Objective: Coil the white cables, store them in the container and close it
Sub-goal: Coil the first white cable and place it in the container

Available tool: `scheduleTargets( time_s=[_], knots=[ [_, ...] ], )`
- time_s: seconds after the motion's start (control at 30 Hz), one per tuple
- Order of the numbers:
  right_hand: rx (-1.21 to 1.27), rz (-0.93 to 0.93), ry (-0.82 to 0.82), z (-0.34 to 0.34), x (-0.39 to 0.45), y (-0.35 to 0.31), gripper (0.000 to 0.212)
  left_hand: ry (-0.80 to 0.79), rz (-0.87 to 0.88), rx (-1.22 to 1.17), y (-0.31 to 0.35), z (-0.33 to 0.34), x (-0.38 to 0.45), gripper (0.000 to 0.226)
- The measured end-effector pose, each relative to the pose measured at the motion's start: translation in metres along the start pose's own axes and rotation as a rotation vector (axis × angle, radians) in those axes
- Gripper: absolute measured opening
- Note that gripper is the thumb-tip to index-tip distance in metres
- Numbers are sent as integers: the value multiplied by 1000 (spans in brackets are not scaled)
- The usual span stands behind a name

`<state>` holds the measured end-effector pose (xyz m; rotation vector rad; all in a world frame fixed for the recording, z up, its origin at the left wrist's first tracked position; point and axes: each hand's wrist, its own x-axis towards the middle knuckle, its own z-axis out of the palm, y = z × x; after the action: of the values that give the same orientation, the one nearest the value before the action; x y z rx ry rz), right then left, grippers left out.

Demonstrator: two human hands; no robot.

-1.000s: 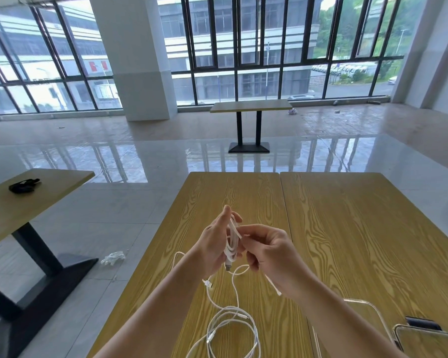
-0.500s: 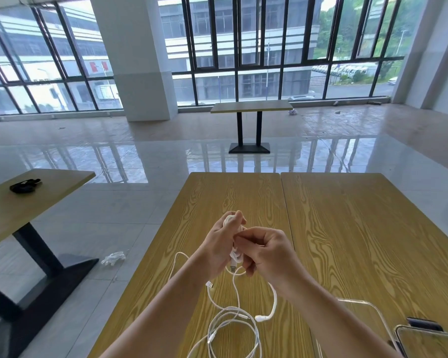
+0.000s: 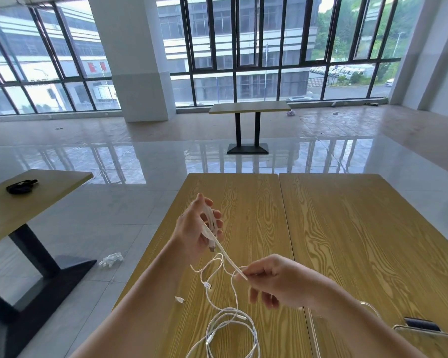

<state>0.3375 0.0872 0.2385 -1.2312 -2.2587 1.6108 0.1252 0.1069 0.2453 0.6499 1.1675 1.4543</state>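
Note:
My left hand (image 3: pixel 197 228) is raised above the wooden table (image 3: pixel 347 228) and grips a small coil of white cable (image 3: pixel 210 223), with a plug hanging below its palm. A taut stretch of that cable runs down and right to my right hand (image 3: pixel 274 282), which pinches it between thumb and fingers. More white cables (image 3: pixel 230 329) lie in loose loops on the table under my arms. A clear plastic container (image 3: pixel 429 337) sits at the lower right, partly cut off by the frame and by my right forearm.
A dark object (image 3: pixel 419 322) lies behind the container. A second table (image 3: pixel 23 202) with a black item on it stands to the left, another table (image 3: pixel 248 108) stands far ahead. Crumpled white stuff (image 3: pixel 111 259) lies on the tiled floor.
My hands were together at the coil. Now my right hand has pulled down and right, drawing a straight length of cable out from the coil in my left hand.

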Motion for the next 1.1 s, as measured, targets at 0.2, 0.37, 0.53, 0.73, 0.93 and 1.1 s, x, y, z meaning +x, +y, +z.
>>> scheduleTargets(
  time_s=[0.2, 0.37, 0.53, 0.73, 0.93, 1.1],
  knots=[
    [-164, 130, 300, -8, 13, 8, 22, -144, -25, 216, 1, 1, -5, 30],
    [24, 65, 522, -12, 13, -1, 20, -227, -1, 326, -4, 8, -9, 27],
    [457, -66, 473, -11, 10, -10, 16, -220, -18, 322, -12, 10, -11, 26],
    [595, -212, 362, -8, 8, -17, 26, -251, -21, 285, -21, 17, -16, 24],
    [504, -249, 286, -2, 8, -18, 40, -331, -18, 197, -28, 19, -19, 28],
    [415, -218, 367, 2, 12, -16, 27, -355, -43, 164, -32, 21, -20, 35]
  ],
)
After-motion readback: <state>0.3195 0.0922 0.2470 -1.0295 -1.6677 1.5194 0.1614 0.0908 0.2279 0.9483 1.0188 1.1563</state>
